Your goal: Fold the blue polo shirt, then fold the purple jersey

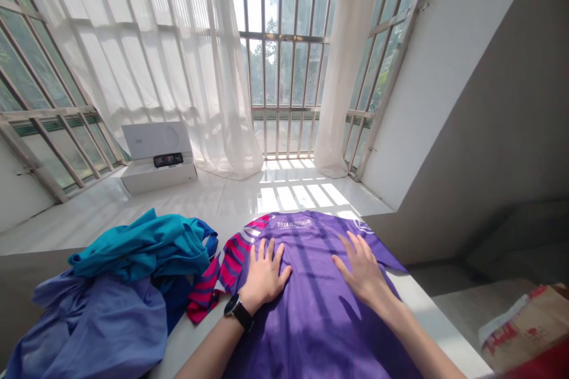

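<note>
A purple T-shirt (311, 320) with white print near its collar lies spread out on a white surface. Its left sleeve is striped pink and purple, and its right one is plain purple with a white mark. My left hand (264, 272), a dark watch on its wrist, rests on the shirt near the striped sleeve with fingers spread. On the other side my right hand (362, 269) is over the shirt, fingers apart, holding nothing. Whether its palm presses on the cloth I cannot tell.
Crumpled teal cloth (142, 246) and lavender-blue cloth (98, 325) are heaped to the left. An open white box (160, 174) stands on the sill (208, 198). Behind are sheer curtains (169, 65) and a barred window. A brown bag (528, 325) is at the lower right.
</note>
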Available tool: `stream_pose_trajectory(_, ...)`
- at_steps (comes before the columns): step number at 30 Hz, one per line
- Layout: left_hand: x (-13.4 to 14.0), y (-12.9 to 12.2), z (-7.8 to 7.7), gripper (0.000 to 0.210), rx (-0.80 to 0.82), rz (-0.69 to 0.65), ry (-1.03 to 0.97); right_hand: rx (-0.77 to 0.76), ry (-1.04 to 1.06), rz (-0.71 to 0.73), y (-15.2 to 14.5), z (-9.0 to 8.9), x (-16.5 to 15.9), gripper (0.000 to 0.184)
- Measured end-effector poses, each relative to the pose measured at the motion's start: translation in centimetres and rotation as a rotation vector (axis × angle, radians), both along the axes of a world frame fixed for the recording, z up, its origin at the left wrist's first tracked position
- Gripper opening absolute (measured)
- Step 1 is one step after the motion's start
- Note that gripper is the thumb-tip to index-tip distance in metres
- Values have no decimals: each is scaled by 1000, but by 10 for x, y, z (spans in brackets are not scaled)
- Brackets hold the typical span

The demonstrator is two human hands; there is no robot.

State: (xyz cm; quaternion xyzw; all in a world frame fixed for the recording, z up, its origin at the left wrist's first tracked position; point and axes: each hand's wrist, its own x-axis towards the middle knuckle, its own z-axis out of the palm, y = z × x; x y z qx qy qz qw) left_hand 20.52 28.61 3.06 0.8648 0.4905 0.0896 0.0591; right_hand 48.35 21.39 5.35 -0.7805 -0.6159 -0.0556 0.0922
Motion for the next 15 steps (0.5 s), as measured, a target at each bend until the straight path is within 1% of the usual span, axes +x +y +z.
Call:
stream_pose_trajectory(1,1,1,0,69,-13,-12,5,-55,38,54,-5,-9,-13,67)
stream_pose_trajectory(2,2,2,2,69,-34,-33,9,-107,60,59,-9,-18,-23,70)
stream_pose_trajectory(3,3,4,6,69,-59,-60,12,-146,63,36,-12,-26,-27,73)
stream_pose_trajectory(5,-1,9,16,68,-88,-78,16,-191,36,-42,-12,-35,-22,78)
stream_pose_trajectory(6,-5,11,21,69,-81,-50,23,-202,17,-72,-9,-37,-15,78)
stream_pose_trajectory(8,-18,14,26,70,-44,70,53,-221,-7,-82,-3,-38,3,78)
stream_pose_trajectory(10,-34,15,25,69,-39,173,93,-237,-7,-47,2,-36,18,78)
stream_pose_trajectory(13,-53,21,15,67,-64,223,129,-243,11,24,5,-33,25,77)
stream_pose_trajectory(15,-60,33,10,64,-47,241,133,-250,21,53,6,-31,25,78)
